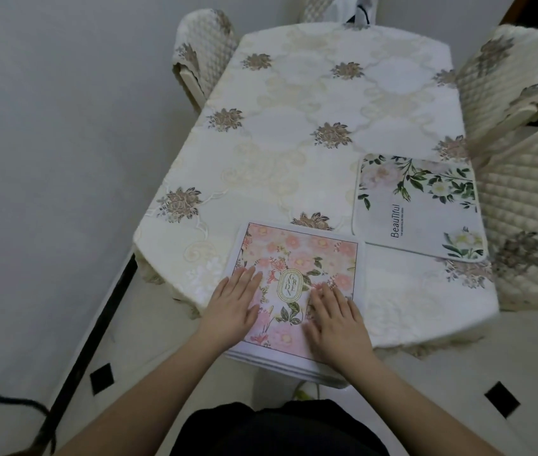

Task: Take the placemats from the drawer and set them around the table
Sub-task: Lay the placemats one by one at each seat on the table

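A stack of placemats lies at the near edge of the table (pixel 294 126), its top one a pink floral mat (pixel 297 255) marked "GARDEN"; the stack overhangs the edge slightly. My left hand (pixel 233 304) rests flat on the mat's left part, fingers straight. My right hand (pixel 336 319) lies flat on its right part. A white placemat with green leaves (pixel 419 205), marked "Beautiful", lies alone at the table's right edge, in front of a chair.
A cream floral tablecloth covers the table. Quilted chairs stand at the far left (pixel 201 57), far right (pixel 511 74) and near right (pixel 530 218). A grey wall (pixel 47 143) runs close along the left side. Tiled floor lies below me.
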Motion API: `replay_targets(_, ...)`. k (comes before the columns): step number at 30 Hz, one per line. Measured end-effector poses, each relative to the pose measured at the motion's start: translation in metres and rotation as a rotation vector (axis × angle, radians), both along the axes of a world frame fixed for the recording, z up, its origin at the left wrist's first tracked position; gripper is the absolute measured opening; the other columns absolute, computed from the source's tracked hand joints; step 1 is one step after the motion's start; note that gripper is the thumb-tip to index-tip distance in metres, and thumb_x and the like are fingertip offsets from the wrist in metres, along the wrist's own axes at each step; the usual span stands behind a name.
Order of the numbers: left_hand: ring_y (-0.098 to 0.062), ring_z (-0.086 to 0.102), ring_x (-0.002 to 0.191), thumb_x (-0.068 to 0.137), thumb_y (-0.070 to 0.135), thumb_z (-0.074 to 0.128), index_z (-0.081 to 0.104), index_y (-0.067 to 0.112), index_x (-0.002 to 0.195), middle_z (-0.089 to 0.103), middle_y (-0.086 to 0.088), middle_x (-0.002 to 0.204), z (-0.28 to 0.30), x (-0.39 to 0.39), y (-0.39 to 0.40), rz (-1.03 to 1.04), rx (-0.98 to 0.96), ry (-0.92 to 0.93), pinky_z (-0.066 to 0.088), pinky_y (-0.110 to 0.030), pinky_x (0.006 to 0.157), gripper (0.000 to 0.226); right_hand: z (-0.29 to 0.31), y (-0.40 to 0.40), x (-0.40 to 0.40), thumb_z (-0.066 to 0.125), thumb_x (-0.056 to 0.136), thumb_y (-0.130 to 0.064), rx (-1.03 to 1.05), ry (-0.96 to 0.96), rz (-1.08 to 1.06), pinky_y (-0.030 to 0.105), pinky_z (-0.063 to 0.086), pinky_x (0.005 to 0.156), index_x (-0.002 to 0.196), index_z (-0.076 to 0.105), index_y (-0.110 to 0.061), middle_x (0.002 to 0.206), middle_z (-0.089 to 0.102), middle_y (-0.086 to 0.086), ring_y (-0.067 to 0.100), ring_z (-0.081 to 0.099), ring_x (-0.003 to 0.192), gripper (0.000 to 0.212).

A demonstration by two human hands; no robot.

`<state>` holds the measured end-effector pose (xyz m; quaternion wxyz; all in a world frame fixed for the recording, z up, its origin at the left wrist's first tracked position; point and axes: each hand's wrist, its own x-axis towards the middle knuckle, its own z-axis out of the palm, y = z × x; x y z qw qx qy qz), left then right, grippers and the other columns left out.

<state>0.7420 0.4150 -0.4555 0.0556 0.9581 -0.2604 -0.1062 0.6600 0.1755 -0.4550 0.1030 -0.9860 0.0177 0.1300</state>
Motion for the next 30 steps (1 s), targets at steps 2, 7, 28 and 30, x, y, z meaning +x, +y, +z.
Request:
replay_targets(2, -0.021, 0.023, 0.149, 0.098, 0.043, 0.032, 0.026, 0.021, 0.155, 0.028, -0.001, 0.161, -0.009, 0.006, 0.004, -0.032, 0.028, 0.012, 0.013, -0.038, 0.118, 0.061, -0.004, 0.001, 0.0, 0.033, 0.095, -0.053, -0.007, 0.03, -0.043, 0.039, 0.006, 0.115, 0.152, 0.031, -0.02, 0.158, 0.031, 0.007, 0.026, 0.029, 0.145, 0.066)
replay_targets(7, -0.022, 0.023, 0.148, 0.101, 0.047, 0.026, 0.031, 0.021, 0.154, 0.029, -0.003, 0.16, -0.025, 0.021, 0.011, -0.09, 0.045, 0.028, 0.007, -0.038, 0.118, 0.059, -0.016, 0.006, -0.003, 0.022, 0.1, -0.054, -0.001, 0.042, -0.136, 0.042, 0.009, 0.116, 0.154, 0.023, -0.02, 0.16, 0.025, 0.008, 0.022, 0.018, 0.147, 0.065)
replay_targets(28, -0.022, 0.023, 0.149, 0.102, 0.057, 0.013, 0.027, 0.022, 0.155, 0.019, -0.002, 0.163, -0.041, 0.047, 0.044, -0.33, -0.079, 0.01, 0.005, -0.032, 0.119, 0.066, -0.023, 0.021, -0.003, -0.015, 0.088, -0.063, -0.006, 0.012, -0.256, 0.033, -0.017, 0.116, 0.154, -0.008, -0.03, 0.16, -0.015, -0.007, 0.013, -0.012, 0.149, 0.074)
replay_targets(30, -0.027, 0.023, 0.149, 0.101, 0.058, 0.014, 0.033, 0.028, 0.153, 0.016, -0.005, 0.163, -0.041, 0.047, 0.043, -0.288, -0.114, -0.017, 0.016, -0.038, 0.119, 0.062, -0.021, 0.021, -0.003, -0.001, 0.093, -0.062, 0.013, -0.006, -0.262, 0.033, -0.014, 0.117, 0.156, 0.003, -0.03, 0.162, -0.006, -0.007, 0.015, -0.005, 0.151, 0.07)
